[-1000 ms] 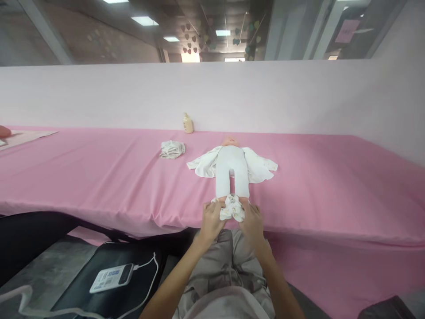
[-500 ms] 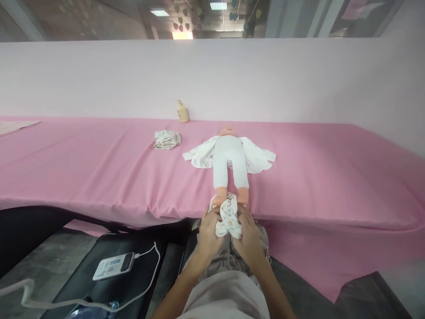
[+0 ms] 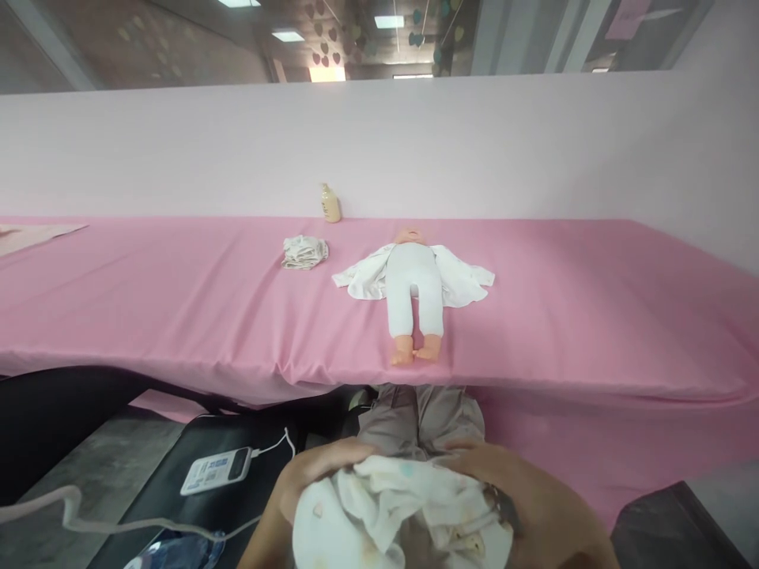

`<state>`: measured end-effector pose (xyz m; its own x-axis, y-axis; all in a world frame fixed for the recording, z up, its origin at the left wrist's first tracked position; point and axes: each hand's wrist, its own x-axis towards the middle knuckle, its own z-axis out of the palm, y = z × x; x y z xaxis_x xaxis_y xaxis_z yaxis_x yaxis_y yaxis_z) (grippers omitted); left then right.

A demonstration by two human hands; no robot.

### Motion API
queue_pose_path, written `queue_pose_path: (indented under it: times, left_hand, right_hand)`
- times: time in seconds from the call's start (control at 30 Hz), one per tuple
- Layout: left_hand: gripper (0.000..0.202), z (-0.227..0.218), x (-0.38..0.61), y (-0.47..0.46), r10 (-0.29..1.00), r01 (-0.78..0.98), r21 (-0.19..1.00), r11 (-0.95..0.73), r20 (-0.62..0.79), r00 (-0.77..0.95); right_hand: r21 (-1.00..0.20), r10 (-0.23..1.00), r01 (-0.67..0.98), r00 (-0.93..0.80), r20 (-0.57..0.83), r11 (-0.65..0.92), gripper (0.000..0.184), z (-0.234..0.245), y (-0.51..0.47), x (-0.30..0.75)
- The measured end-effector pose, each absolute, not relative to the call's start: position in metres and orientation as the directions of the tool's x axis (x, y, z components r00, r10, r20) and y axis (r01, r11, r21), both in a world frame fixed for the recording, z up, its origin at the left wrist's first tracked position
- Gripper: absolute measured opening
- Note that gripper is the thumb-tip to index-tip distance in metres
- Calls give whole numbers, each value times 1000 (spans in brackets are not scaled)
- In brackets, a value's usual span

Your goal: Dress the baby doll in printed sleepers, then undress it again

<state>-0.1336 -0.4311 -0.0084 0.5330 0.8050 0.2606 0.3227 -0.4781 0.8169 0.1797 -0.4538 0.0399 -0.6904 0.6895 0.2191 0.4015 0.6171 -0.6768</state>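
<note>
Close to my body, at the bottom of the view, my left hand (image 3: 315, 474) and my right hand (image 3: 513, 482) are curled round a bunched white printed cloth (image 3: 409, 494). It looks like a small baby garment, but its folds hide the exact kind. Beyond my hands a baby doll (image 3: 415, 276) lies on its back on a pink-covered table (image 3: 551, 316), bare feet toward me. White leggings cover its lower body. Spread out on both sides of the doll is an open white long-sleeved top (image 3: 466, 278).
A folded cloth stack (image 3: 304, 252) lies left of the doll, with a cream pump bottle (image 3: 330, 204) behind it by the wall. On the black chair (image 3: 154, 482) at lower left are a white power bank (image 3: 217, 471) with a cable (image 3: 74, 506) and a clear bottle (image 3: 178, 549).
Both hands have drawn back from the doll's feet toward my body, taking the bunched cloth along. The cloth now appears larger and more spread. The doll stays in place.
</note>
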Motion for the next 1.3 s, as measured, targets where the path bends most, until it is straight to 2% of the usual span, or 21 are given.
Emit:
queue_pose_path:
  times: [0.07,0.1,0.13,0.2,0.3,0.37,0.4,0.47,0.53,0.57,0.63,0.7,0.8,0.9,1.0,1.07,1.13,1.2,1.3]
  left_hand:
    - [79,4,-137,-423,518,123,858,-498,181,836]
    - [91,11,-138,-417,395,59,863,-501,168,903]
    - [101,18,-139,-413,342,44,849,-526,163,926]
    - [113,32,-143,-407,350,90,800,-593,155,924]
    - [115,48,-154,-406,321,119,731,-672,143,936]
    - [121,56,-159,-410,303,103,705,-702,164,939]
    - [121,59,-160,-412,346,131,696,-706,178,921]
    - [107,63,-157,-416,538,284,667,-689,208,817]
    - [70,64,-148,-421,723,480,582,-657,307,618]
    - [49,65,-142,-422,753,557,509,-657,397,525]
    - [18,68,-131,-426,668,654,304,-692,614,421]
    - [3,76,-124,-430,488,708,75,-702,775,402]
    - [13,93,-126,-438,272,768,-190,-612,861,430]
    - [18,108,-134,-445,187,802,-301,-516,874,448]
    - [21,111,-139,-446,162,812,-264,-521,903,397]
    - [20,103,-137,-442,198,845,-159,-511,935,296]
    - [17,90,-132,-436,323,882,-7,-470,929,180]
    - [18,76,-125,-430,504,895,149,-420,858,94]
    - [28,58,-116,-424,747,843,407,-352,665,-9]
  right_hand:
    - [-701,718,449,-685,128,554,72,40,-459,197]
    - [-705,733,474,-674,95,528,77,39,-461,204]
    - [-706,752,495,-655,81,507,80,38,-463,208]
    - [-696,808,540,-580,99,473,67,37,-465,206]
    - [-656,868,579,-415,273,484,27,37,-464,186]
    - [-575,825,593,-361,435,563,23,37,-462,169]
    - [-518,783,599,-359,507,610,19,35,-461,161]
    - [-409,704,617,-364,610,673,11,32,-455,150]
    - [-327,643,640,-349,682,695,11,32,-447,141]
    - [-283,608,653,-346,714,703,15,33,-441,138]
    - [-160,511,672,-364,779,723,24,43,-428,132]
    - [-14,388,675,-406,827,738,28,60,-418,127]
    - [162,203,648,-451,869,744,30,91,-414,122]
    - [244,74,596,-457,886,765,29,115,-423,121]
    - [185,69,552,-408,910,813,28,122,-428,124]
    - [105,127,553,-365,922,826,31,117,-424,127]
    - [-9,233,570,-322,918,822,34,107,-415,129]
    - [-200,398,545,-272,876,814,34,93,-407,127]
    - [-580,671,362,-224,706,730,33,67,-405,123]
